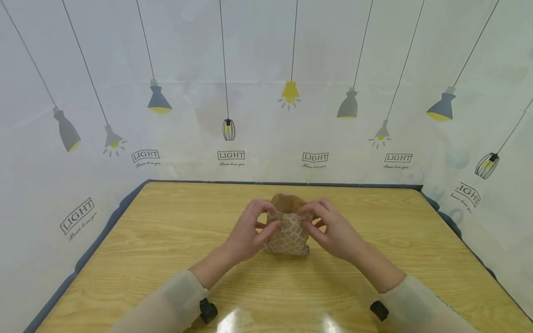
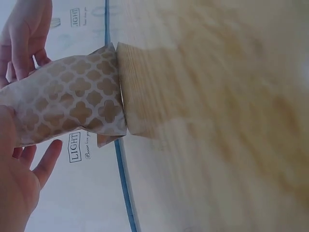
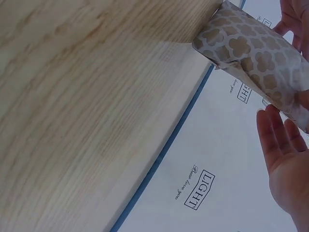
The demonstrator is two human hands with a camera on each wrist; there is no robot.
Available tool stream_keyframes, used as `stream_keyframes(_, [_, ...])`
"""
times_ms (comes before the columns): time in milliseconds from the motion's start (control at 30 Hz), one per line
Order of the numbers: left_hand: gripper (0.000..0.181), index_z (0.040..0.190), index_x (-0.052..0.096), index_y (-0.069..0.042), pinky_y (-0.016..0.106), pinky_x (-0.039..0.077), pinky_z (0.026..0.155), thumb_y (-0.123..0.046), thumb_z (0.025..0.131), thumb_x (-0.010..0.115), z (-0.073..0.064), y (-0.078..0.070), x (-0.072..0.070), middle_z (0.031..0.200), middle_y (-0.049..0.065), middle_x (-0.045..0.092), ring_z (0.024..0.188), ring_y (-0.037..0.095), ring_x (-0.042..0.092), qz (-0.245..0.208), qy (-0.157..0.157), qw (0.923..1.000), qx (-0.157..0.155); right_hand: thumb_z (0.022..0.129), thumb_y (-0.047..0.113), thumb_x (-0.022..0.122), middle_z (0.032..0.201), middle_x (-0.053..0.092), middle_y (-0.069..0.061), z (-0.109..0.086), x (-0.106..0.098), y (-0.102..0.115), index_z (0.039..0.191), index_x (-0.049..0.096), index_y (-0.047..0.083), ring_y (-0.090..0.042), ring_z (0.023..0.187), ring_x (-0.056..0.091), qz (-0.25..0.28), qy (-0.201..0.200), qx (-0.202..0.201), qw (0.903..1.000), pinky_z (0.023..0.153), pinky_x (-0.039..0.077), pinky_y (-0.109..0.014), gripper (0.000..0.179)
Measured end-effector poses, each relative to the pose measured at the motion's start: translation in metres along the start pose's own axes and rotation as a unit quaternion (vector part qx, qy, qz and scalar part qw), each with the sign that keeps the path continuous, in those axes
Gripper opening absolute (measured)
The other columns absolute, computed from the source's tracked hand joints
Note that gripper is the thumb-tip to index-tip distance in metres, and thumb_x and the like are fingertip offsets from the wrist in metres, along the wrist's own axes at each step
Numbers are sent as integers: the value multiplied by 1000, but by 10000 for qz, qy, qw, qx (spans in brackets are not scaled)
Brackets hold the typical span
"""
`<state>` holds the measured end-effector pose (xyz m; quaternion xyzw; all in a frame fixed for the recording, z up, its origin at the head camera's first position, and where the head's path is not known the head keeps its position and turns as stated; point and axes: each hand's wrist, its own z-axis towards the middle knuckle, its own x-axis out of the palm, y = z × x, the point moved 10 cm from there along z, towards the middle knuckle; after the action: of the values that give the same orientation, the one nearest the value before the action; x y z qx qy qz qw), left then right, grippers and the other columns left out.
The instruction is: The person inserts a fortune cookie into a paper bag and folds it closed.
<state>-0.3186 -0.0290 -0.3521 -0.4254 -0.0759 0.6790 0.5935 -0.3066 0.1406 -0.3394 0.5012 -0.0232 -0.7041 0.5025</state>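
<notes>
A small brown paper bag (image 1: 289, 237) with a white lattice pattern stands upright on the table, its top open toward the back. My left hand (image 1: 254, 226) pinches the left side of its rim between thumb and fingers. At the right side of the rim, my right hand (image 1: 335, 229) pinches the paper the same way. In the left wrist view the bag (image 2: 79, 99) stands with its base on the wood, both hands at its top. The right wrist view shows the bag's patterned front (image 3: 256, 53) with the right hand (image 3: 289, 169) beside it. The bag's inside bottom is hidden.
The wooden table (image 1: 166, 240) has a dark blue edge strip (image 1: 291, 184) along its back and sides. Behind it hangs a pale backdrop (image 1: 266, 55) printed with lamps. A black wrist device (image 1: 207, 311) sits at the left sleeve, another black device (image 1: 379, 310) at the right.
</notes>
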Motion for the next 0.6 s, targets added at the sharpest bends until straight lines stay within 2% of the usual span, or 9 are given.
stream_keyframes(100, [16,112,57,-15,27,61,72,-16,99,67,0,0,-2,110,2,55,104,18,55,-253,-119,9996,-97,98,16,69,124,54,-1,0,0,-2,131,59,18,-13,100,62,97,-59,162,9998,83,60,-32,34])
stream_keyframes(200, [12,106,58,-15,28,62,71,-15,99,67,-1,4,-1,108,2,56,103,19,59,-612,-223,9976,-252,96,24,71,124,58,-4,-1,1,-14,147,44,21,-17,101,66,475,-114,754,9960,83,60,-32,58])
stream_keyframes(300, [18,111,56,-14,29,63,71,-14,98,68,-2,9,1,110,5,56,104,20,64,-1058,-244,9928,-513,95,33,73,120,61,-7,-4,5,-29,148,42,23,-21,99,69,947,-98,1434,9851,80,60,-32,62])
stream_keyframes(400, [41,130,49,-17,31,62,75,-15,96,72,-3,19,3,118,8,55,109,24,67,-1542,-236,9819,-1072,96,37,71,112,63,-6,-7,10,-37,134,56,23,-23,92,67,1300,24,1771,9756,73,59,-32,43])
stream_keyframes(500, [63,145,41,-23,33,61,84,-20,93,76,-4,31,5,128,8,56,117,26,65,-1935,-266,9650,-1747,97,36,68,103,62,-7,-6,12,-38,123,64,25,-25,85,63,1504,79,1813,9718,67,56,-32,28])
stream_keyframes(600, [60,145,48,-24,34,59,90,-29,93,76,-6,40,9,134,4,58,120,24,63,-2171,-170,9494,-2264,98,34,68,100,60,-8,-5,12,-37,121,65,27,-27,85,60,1650,46,1767,9703,66,55,-31,24])
